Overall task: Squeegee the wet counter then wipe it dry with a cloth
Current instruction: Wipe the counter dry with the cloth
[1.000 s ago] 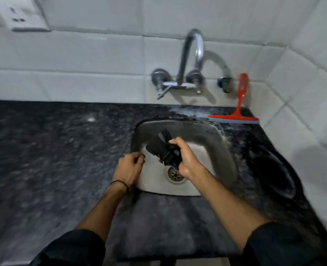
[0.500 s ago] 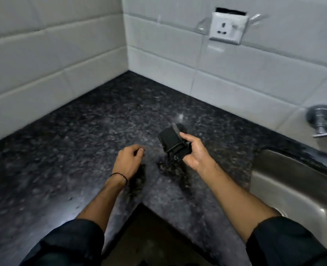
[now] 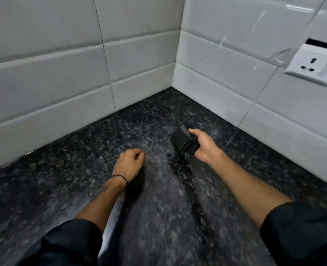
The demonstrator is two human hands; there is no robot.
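The left hand (image 3: 129,163) reaches forward from a dark rolled-up sleeve (image 3: 66,244), forearm stretched out low over the desk (image 3: 72,150), a thin black band (image 3: 120,178) round the wrist. Its grip is curled into a loose fist, fingers (image 3: 139,154) tucked in against the thumb, with nothing seen in it; whether the knuckles touch the speckled black stone cannot be told.

To the right, the right hand (image 3: 204,145) is held out a little farther and higher, palm turned inward. Its grip is closed round a bunched black cloth (image 3: 182,141), thumb on top and fingers wrapped under the folds, the free end sticking out to the left above the desk near the tiled corner.

On the right wall sits a white power socket (image 3: 314,65).
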